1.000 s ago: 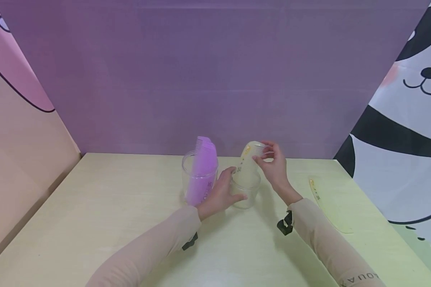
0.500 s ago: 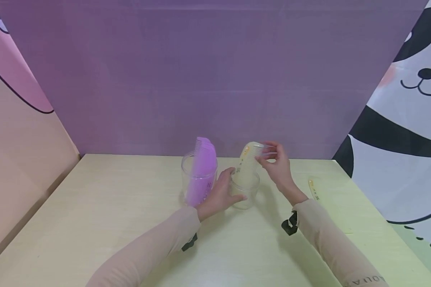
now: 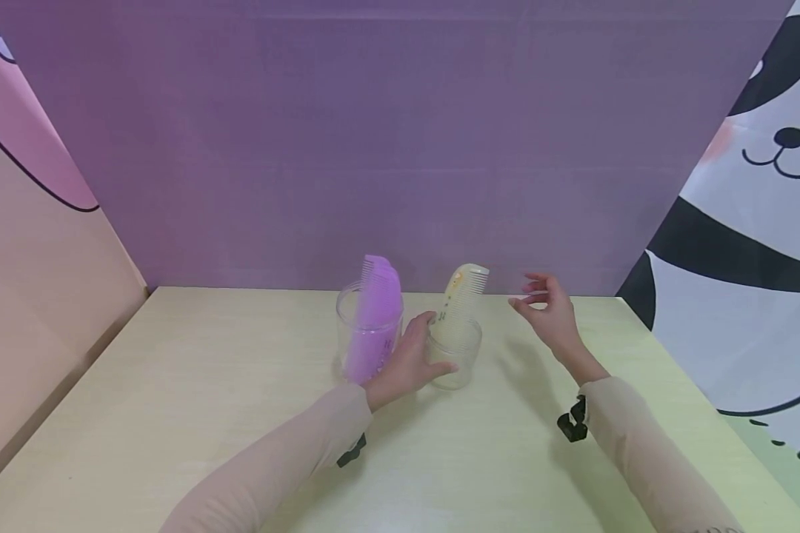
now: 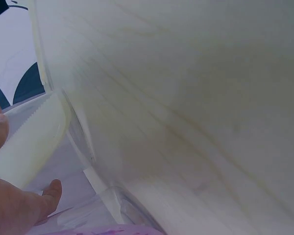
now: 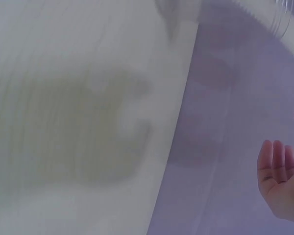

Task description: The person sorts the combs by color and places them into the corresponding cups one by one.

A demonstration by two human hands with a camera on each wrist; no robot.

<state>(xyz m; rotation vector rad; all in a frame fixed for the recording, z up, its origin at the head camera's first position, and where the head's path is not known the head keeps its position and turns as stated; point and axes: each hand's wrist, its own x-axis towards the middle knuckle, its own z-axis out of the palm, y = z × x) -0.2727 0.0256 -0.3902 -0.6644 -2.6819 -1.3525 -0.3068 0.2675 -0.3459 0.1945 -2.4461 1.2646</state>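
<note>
My left hand (image 3: pixel 407 364) holds the smaller clear plastic cup (image 3: pixel 465 363), thumb at its front and fingers along its left side. A pale yellow comb (image 3: pixel 463 296) leans in that cup, teeth facing right and its rounded end above the rim. In the left wrist view the same comb (image 4: pixel 46 139) shows through the clear wall beside my fingers. To the right of the cup my right hand (image 3: pixel 552 317) is raised over the table, fingers loosely bent with nothing between them. The right wrist view shows this hand (image 5: pixel 284 188) at its right edge.
Left of my left hand stands a larger clear cup (image 3: pixel 345 326) with overlapping purple combs (image 3: pixel 376 318) in it. The pale table (image 3: pixel 240 355) ends at a purple backdrop (image 3: pixel 400 148). A panda-print panel (image 3: pixel 760 244) borders the right side.
My right hand has let go of the yellow comb and moved right, away from the cup. Its arm now covers the yellow comb lying on the table. The left hand stays put.
</note>
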